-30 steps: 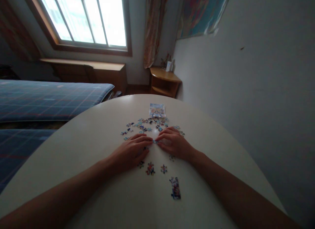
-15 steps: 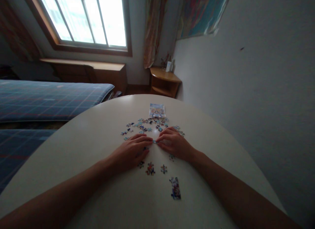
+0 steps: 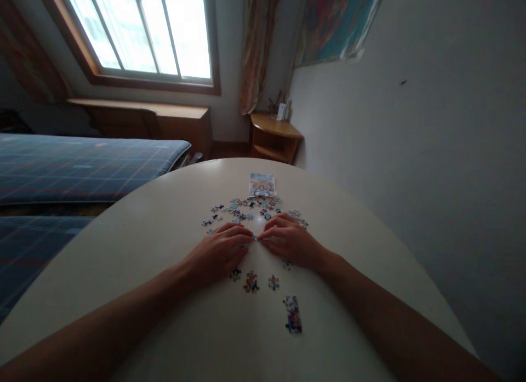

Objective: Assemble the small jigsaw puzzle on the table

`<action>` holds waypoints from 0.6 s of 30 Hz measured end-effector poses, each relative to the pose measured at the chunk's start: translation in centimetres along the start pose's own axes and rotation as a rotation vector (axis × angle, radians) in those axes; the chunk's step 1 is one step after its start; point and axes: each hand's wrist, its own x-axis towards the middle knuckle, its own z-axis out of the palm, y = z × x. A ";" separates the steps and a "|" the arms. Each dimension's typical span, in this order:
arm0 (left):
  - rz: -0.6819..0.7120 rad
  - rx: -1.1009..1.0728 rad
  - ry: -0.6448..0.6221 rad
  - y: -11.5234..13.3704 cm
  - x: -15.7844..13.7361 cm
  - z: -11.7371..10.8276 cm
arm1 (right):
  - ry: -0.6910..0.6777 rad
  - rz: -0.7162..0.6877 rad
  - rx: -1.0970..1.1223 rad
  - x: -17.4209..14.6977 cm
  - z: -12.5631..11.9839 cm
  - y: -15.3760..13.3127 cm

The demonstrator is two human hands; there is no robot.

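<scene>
Between my fingertips, low over the white table point(image 3: 349, 234), is a small light-blue jigsaw puzzle piece point(image 3: 255, 238). My left hand point(image 3: 224, 247) grips it from the left with closed fingers. From the right, my right hand point(image 3: 291, 242) pinches the same piece, its fingers curled. Most of the piece is hidden by the fingertips. Nearer to me lie a joined cluster of pieces point(image 3: 251, 282), a single piece point(image 3: 273, 282) and a larger joined strip point(image 3: 293, 314). Another piece point(image 3: 235, 274) sits just below my left hand.
Beyond my hands, several loose puzzle pieces point(image 3: 236, 209) are scattered in an arc. A small printed picture sheet point(image 3: 262, 185) lies behind them. The table's curved edge runs close to the wall point(image 3: 411, 168) at right; a plaid mattress point(image 3: 90, 168) stands at left.
Both hands have shifted very slightly left with the small piece between their fingertips. The other pieces and the picture sheet have stayed put.
</scene>
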 end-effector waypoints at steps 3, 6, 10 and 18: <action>0.002 0.002 0.000 0.1 0.1 0.0 | 0.002 -0.008 0.001 0.0 0.0 0.0; 0.003 -0.004 0.001 0.0 0.0 0.0 | 0.002 -0.010 0.010 0.0 0.1 0.1; -0.002 0.001 -0.001 -0.1 -0.1 0.1 | -0.003 0.005 0.019 0.0 0.0 0.0; -0.015 0.006 -0.012 -0.1 -0.1 0.1 | 0.050 0.140 -0.042 0.1 0.1 -0.1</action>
